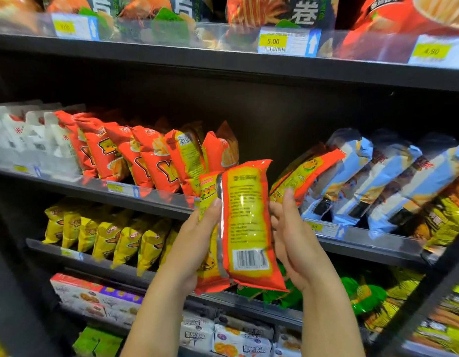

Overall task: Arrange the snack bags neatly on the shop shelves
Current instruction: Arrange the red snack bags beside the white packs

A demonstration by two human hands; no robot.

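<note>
I am holding the bag point(246, 222) upright between my two hands, with its back side and the barcode turning toward me. My left hand point(197, 243) is gripping its left edge, thumb on the front and fingers behind. My right hand point(292, 238) is holding the right edge with bent fingers, and its thumb is standing free.

I think I am now putting this bag back into its row. To do it well, I should be turning it so that the printed front is facing out, as with most of its neighbours. Then I should be setting it upright in the free place just above my fingertips. It is better to hold it by the edges and not squeeze, because the snacks inside are probably breaking easily.

The shelf point(156, 202) behind my fingers is carrying the orange row point(146, 161) to the upper left of my left hand, all tilting to one side. White bags point(22, 135) are standing farther left. Just above my right thumb a leaning bag point(308, 171) of the same kind is resting against the blue bags point(377, 181), which are slanting too. Left of my left wrist, one shelf lower, yellow bags point(115, 235) are standing in a line. Boxes point(89, 295) are lying under them.
</note>
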